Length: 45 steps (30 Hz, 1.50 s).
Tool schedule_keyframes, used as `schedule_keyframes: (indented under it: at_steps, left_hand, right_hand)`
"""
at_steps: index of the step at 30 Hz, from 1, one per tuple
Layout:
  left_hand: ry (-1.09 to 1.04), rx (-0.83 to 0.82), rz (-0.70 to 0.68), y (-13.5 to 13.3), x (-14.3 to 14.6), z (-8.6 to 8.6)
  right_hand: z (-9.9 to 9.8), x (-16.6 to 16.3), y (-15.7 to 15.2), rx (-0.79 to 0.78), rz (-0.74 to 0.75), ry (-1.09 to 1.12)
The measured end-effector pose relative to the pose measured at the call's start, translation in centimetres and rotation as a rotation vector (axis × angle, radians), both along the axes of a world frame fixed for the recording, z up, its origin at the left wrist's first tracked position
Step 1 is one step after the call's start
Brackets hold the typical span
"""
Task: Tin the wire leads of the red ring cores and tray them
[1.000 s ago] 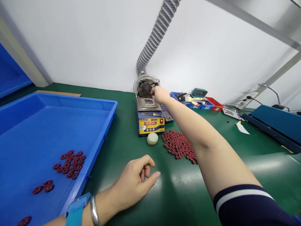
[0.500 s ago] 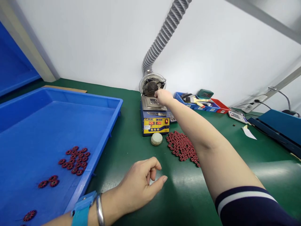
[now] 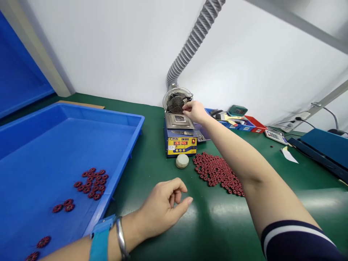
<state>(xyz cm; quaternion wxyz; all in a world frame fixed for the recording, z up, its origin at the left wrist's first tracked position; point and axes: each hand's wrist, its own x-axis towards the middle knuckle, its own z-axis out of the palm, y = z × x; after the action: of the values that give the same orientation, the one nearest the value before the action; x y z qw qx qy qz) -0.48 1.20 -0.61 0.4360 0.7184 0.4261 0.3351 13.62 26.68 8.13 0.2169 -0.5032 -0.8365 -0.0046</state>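
Observation:
My right hand reaches forward with its fingertips pinched together, just above and to the right of the solder pot. Whatever it pinches is too small to make out. A square opening shows in the metal top plate of the pot. My left hand rests low over the green table, fingers loosely curled, thumb apart, nothing between them. In front of the pot sits a round pale block. Beside it spreads a pile of small red-wound coil cores.
At left a large blue tray holds several red-wound cores. Behind the pot stand a fan and a grey duct. Blue and red bins with tools, a calculator and a paper scrap lie to the right.
My right hand has drawn back slightly, up and to the right, from over the pot's top plate, uncovering its opening. My left hand stays nearly still. The view has shifted a little.

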Motion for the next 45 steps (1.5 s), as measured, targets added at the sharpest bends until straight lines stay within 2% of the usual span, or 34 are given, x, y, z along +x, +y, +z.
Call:
schedule_keyframes:
  at_steps: [2, 5, 8, 10, 13, 17, 20, 25, 31, 36, 45]
  left_hand:
    - [-0.042, -0.024, 0.031, 0.1, 0.0, 0.1]
    - [-0.136, -0.072, 0.128, 0.4, 0.1, 0.3]
    - [-0.275, -0.126, 0.248, 0.8, 0.1, 0.5]
    - [-0.368, -0.176, 0.291, 1.0, 0.1, 0.7]
    - [-0.436, -0.266, 0.269, 1.0, 0.2, 0.9]
    - [-0.439, -0.331, 0.178, 0.2, 0.6, 1.4]
    - [-0.417, -0.328, 0.153, -0.4, 0.9, 1.4]
    - [-0.32, -0.28, 0.146, -1.2, 1.1, 1.1]
    - [-0.261, -0.234, 0.171, -1.4, 1.1, 1.2]
    - [-0.233, -0.193, 0.222, -1.2, 1.2, 1.4]
    - [-0.099, 0.017, 0.323, -1.5, 1.2, 1.5]
  right_hand:
    - [-0.1, 0.5, -1.9, -0.096, 0.066, 0.227]
    - [-1.2, 1.2, -6.2, -0.346, 0.19, 0.65]
    - [-3.3, 1.6, -11.6, -0.554, 0.271, 0.897]
    - [-5.0, 1.7, -15.5, -0.626, 0.274, 1.013]
    - [-7.3, 1.8, -20.7, -0.588, 0.289, 1.1]
    - [-9.2, 1.9, -25.0, -0.323, 0.263, 1.063]
    - [-9.9, 2.0, -26.4, -0.296, 0.228, 1.147]
    - [-10.3, 2.1, -27.3, -0.445, 0.192, 1.317]
    - [-10.9, 2.2, -27.3, -0.542, 0.129, 1.437]
    - [-11.1, 2.1, -27.4, -0.552, 0.125, 1.467]
    - [-11.5, 1.5, -28.4, -0.656, 0.17, 1.489]
